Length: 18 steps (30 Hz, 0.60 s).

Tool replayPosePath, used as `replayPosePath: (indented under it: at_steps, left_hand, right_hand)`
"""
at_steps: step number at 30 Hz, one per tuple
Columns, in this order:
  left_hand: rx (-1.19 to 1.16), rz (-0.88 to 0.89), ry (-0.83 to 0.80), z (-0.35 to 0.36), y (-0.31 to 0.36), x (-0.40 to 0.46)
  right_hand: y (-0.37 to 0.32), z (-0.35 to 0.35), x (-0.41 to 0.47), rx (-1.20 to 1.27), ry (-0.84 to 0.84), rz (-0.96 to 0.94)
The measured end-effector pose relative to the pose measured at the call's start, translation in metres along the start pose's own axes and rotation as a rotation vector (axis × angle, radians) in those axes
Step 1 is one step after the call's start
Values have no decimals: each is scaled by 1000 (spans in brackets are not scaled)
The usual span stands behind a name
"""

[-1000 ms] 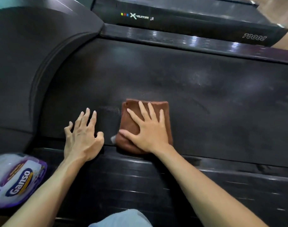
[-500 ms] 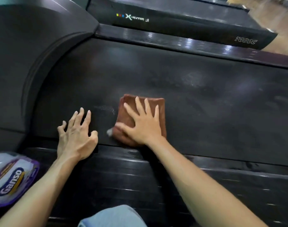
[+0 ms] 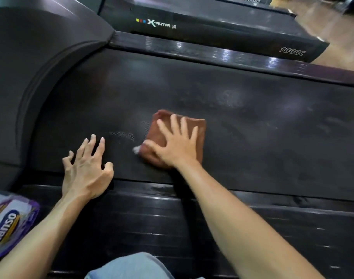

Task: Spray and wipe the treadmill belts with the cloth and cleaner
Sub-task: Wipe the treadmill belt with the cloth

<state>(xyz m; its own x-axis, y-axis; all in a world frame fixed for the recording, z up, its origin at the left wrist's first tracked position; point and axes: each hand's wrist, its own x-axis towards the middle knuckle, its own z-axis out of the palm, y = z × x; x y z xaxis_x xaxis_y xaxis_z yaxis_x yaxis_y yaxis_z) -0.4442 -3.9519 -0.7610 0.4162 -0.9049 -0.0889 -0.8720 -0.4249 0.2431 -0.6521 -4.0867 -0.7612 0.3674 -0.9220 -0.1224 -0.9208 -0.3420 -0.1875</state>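
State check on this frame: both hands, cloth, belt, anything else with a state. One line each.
left hand: fingers spread, braced on the belt edge, holding nothing
right hand: flat, fingers straight, pressing on the cloth
cloth: brown, folded, flat on the belt under the right hand
treadmill belt: smeared, whitish residue patch beyond the cloth
Ganso package: lying beside the treadmill, partly out of frame
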Motion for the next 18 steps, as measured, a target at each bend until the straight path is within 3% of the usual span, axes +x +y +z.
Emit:
replayPosePath:
  at_steps: [2, 3, 8, 10, 14, 18]
  left_hand:
    - [1, 2, 1, 1, 0, 0]
    - [0, 4, 2, 1, 0, 0]
    - [-2, 2, 15, 1, 2, -2]
    - [14, -1, 23, 3, 1, 1]
    - [26, -12, 19, 3, 1, 2]
    - [19, -8, 13, 1, 1, 2]
  right_hand:
    - [-6, 9, -40, -17, -6, -132]
    - [3, 11, -59, -27, 12, -107]
    - [81, -8, -58, 5, 36, 538]
    - [75, -16, -14, 46, 68, 608]
    - [2, -2, 36, 14, 31, 287]
    - [-40, 14, -13, -24, -3, -89]
